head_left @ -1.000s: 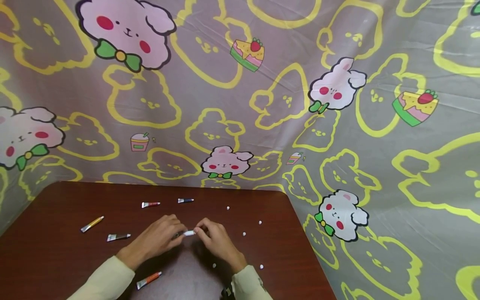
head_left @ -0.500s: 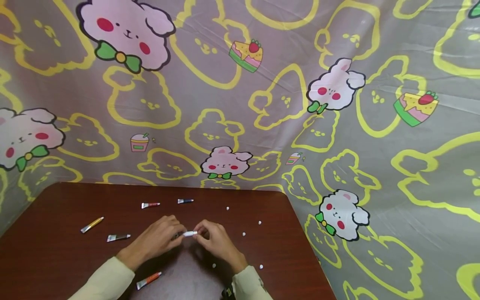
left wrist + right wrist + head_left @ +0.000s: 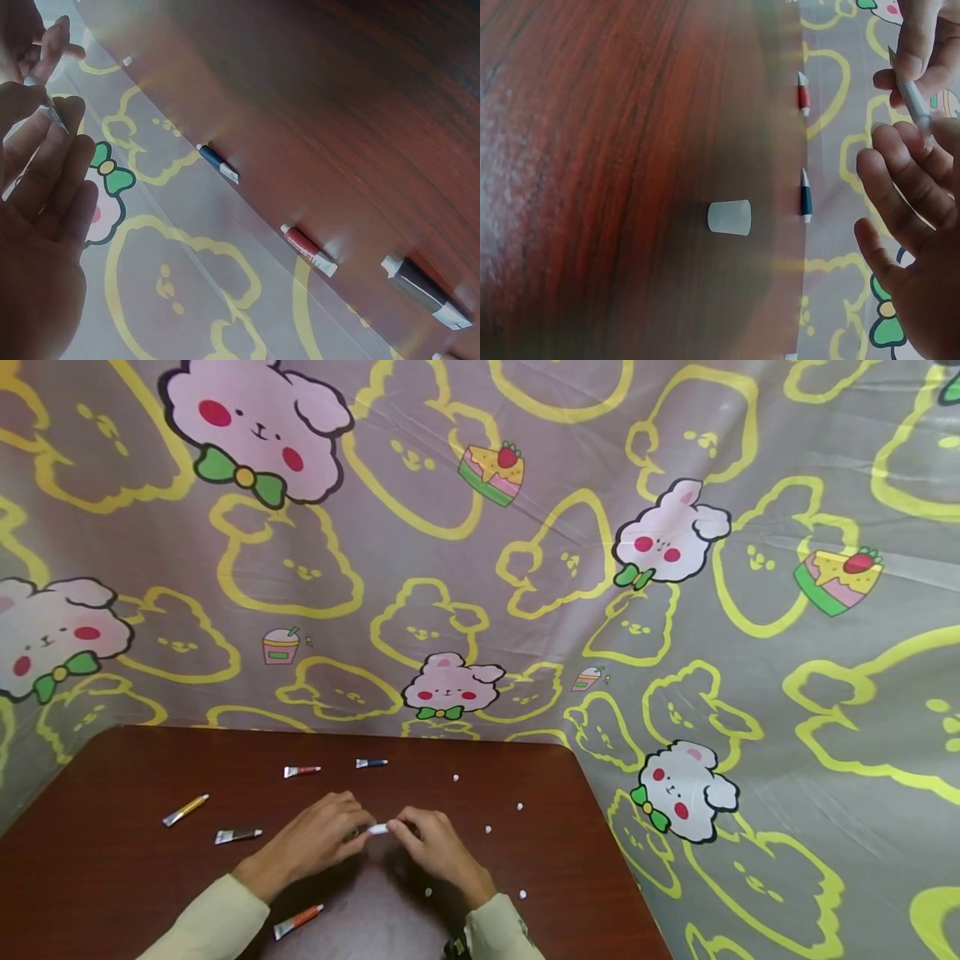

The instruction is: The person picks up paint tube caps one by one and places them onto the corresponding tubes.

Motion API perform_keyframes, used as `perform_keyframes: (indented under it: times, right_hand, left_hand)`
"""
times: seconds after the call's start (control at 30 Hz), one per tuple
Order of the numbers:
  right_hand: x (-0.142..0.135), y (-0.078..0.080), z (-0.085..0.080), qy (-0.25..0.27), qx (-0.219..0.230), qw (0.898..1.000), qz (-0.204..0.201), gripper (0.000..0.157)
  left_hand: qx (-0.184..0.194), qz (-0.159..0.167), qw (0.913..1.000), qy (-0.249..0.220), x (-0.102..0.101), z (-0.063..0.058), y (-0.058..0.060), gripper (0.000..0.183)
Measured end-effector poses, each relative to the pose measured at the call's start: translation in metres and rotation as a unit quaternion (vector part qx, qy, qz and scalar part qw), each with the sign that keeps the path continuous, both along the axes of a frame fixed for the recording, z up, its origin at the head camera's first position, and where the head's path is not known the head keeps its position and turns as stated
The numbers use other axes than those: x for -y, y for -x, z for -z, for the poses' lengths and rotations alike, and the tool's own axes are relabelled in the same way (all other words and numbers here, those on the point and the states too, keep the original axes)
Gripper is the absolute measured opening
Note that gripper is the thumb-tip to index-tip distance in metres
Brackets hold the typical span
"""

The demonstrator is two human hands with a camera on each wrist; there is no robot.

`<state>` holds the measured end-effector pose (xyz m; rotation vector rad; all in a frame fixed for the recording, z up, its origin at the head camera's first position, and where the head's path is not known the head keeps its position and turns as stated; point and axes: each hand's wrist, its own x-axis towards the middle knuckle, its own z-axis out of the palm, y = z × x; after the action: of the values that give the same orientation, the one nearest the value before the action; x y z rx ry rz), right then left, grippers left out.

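A small white paint tube [image 3: 378, 829] is held above the table, between both hands. My left hand [image 3: 311, 833] pinches its body between thumb and fingers. At the other end, the thumb and forefinger of my right hand [image 3: 442, 852] grip the tip, which they hide. In the right wrist view the tube [image 3: 913, 101] slants between the two hands, its flat end beyond the left fingers. The other right fingers are spread loosely. Nearest to the left hand lies a black paint tube [image 3: 237, 836]; a white cap [image 3: 730, 217] rests on the wood near the right hand.
More paint tubes lie on the brown table [image 3: 112, 877]: yellow [image 3: 186, 810], red [image 3: 302, 771], blue [image 3: 371, 763] and orange [image 3: 298, 922]. Several small white caps [image 3: 488, 829] are scattered on the right. A patterned curtain [image 3: 540, 610] borders the table behind and at right.
The right fingers have shifted at the tube's tip, covering more of it than half a second ago. The left hand and the things on the table stay put.
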<state>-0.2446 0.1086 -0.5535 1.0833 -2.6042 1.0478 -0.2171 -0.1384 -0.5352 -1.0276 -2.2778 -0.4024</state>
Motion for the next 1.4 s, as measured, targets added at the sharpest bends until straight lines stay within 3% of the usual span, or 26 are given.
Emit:
perform_keyframes:
  times: [0.17,0.47,0.73,1.03,1.4]
  right_hand:
    - [0.0001,-0.0010,-0.0006,-0.002,-0.007,1.000,0.010,0.030]
    - [0.0011,-0.0027,-0.0046,0.023,0.014,1.000,-0.002,0.011]
    - [0.0009,-0.0025,-0.0039,0.037,0.015,0.999,-0.012,0.012]
    - [0.0000,-0.0025,-0.0006,0.008,0.002,1.000,-0.009,0.010]
    - [0.0004,-0.0027,-0.0001,-0.010,-0.013,1.000,0.003,0.020]
  left_hand:
    - [-0.002,0.008,1.0000,-0.001,-0.0012,-0.0003,0.0005,0.014]
    - [0.016,-0.007,0.9998,0.007,-0.0003,-0.0012,0.0001,0.012]
    - [0.011,0.004,0.9999,0.002,-0.0004,0.0007,0.0015,0.012]
    - [0.001,0.004,1.0000,0.006,0.0002,0.0041,0.0001,0.013]
    - [0.013,0.005,0.9999,0.002,-0.0002,0.0037,-0.0016,0.013]
